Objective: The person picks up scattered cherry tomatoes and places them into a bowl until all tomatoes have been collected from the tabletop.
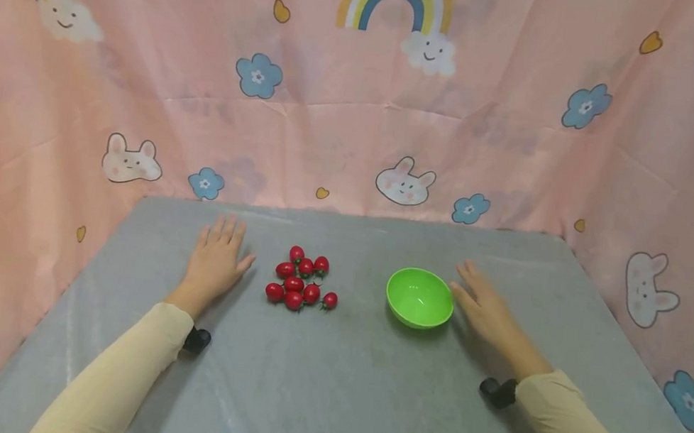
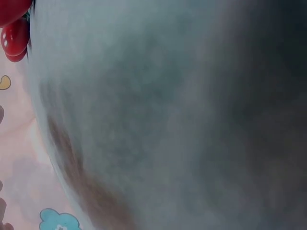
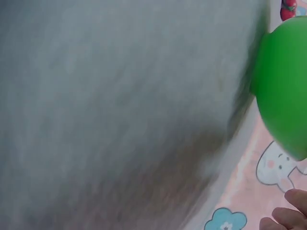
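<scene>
Several red cherry tomatoes [image 1: 294, 284] with green stems lie in a loose cluster left of the middle of the table. To their left, my left hand [image 1: 215, 262] is held with fingers straight and thumb pointing toward them, holding nothing. A bright green bowl [image 1: 420, 298] stands upright right of the tomatoes, its inside bare. Just beyond the bowl's right side is my right hand [image 1: 486, 314], fingers extended and thumb close to the rim. In the right wrist view the green bowl [image 3: 285, 86] shows from the side, with fingertips [image 3: 292, 215] below it.
A grey covering [image 1: 326, 400] lies over the table. Pink fabric [image 1: 331, 129] printed with rainbows, rabbits and flowers hangs behind it and along both sides. Black wrist cameras [image 1: 497, 393] sit at the cuffs of the cream sleeves [image 1: 117, 369].
</scene>
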Demonstrator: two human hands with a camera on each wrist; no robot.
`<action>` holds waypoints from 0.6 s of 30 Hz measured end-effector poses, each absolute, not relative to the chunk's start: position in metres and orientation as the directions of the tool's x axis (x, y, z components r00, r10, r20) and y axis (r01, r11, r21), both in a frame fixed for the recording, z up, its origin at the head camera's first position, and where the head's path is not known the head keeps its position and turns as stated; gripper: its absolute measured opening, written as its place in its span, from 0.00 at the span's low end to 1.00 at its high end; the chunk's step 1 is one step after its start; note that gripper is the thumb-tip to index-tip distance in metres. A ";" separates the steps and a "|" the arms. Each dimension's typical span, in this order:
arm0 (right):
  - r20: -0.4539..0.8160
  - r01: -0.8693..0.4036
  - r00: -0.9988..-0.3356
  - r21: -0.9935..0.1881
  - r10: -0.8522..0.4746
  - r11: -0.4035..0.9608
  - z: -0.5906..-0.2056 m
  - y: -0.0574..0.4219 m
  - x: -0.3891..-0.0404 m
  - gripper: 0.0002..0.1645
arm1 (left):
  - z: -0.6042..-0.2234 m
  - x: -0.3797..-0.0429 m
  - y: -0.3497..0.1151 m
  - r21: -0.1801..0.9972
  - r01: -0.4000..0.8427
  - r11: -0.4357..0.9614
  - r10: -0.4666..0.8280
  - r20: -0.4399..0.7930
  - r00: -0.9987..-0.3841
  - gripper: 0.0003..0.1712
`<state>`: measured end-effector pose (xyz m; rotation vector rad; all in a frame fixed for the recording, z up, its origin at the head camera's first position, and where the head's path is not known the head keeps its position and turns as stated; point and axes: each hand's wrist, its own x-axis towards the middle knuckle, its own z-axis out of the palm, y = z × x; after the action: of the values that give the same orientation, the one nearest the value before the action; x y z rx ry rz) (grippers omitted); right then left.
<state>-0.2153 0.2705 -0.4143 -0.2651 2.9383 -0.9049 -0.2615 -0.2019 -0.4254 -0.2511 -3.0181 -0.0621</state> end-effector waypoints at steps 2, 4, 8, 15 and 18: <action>-0.019 -0.127 -0.985 -0.580 -0.169 0.805 -0.415 0.268 -0.214 0.40 | -0.427 -0.262 -0.202 0.035 0.168 0.985 0.163 0.116 -0.980 0.42; -0.026 -0.118 -0.986 -0.598 -0.166 0.793 -0.416 0.267 -0.213 0.40 | -0.427 -0.262 -0.202 0.040 0.171 0.985 0.165 0.118 -0.979 0.42; -0.035 -0.103 -0.986 -0.642 -0.163 0.760 -0.416 0.264 -0.211 0.39 | -0.427 -0.260 -0.201 0.044 0.175 0.984 0.168 0.131 -0.977 0.42; -0.081 -0.023 -0.990 -0.726 -0.119 0.687 -0.418 0.261 -0.208 0.39 | -0.424 -0.259 -0.198 0.065 0.181 0.981 0.171 0.140 -0.975 0.41; -0.103 0.014 -0.990 -0.749 -0.096 0.662 -0.419 0.259 -0.208 0.40 | -0.422 -0.258 -0.196 0.071 0.185 0.980 0.174 0.145 -0.974 0.40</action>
<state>-0.2076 0.2595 -0.4190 -0.0681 2.7406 -1.2363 -0.2582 -0.1962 -0.4223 -0.2720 -2.9876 -0.1269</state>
